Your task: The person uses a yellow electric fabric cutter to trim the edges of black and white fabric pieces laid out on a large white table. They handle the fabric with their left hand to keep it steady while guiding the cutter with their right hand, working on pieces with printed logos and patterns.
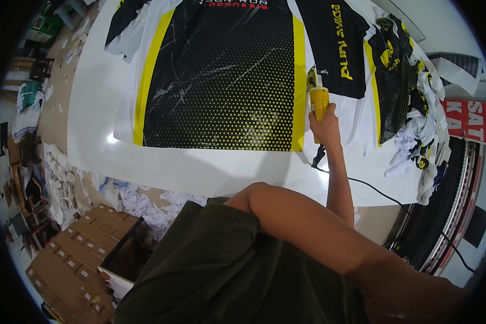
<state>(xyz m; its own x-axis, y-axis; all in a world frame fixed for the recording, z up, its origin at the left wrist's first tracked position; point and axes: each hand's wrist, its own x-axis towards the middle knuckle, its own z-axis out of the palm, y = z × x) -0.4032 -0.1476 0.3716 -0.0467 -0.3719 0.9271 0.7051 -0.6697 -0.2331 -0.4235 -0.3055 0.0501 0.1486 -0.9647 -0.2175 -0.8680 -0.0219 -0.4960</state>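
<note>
right hand (325,121) wrapped tight round yellow electric cutter (318,97), right of frame centre, long axis running up-frame along yellow stripe (299,81) of printed jersey panel (221,81); blade end beyond fingers, cord (372,189) trailing lower right; left hand out of view, fingers can't tell
</note>
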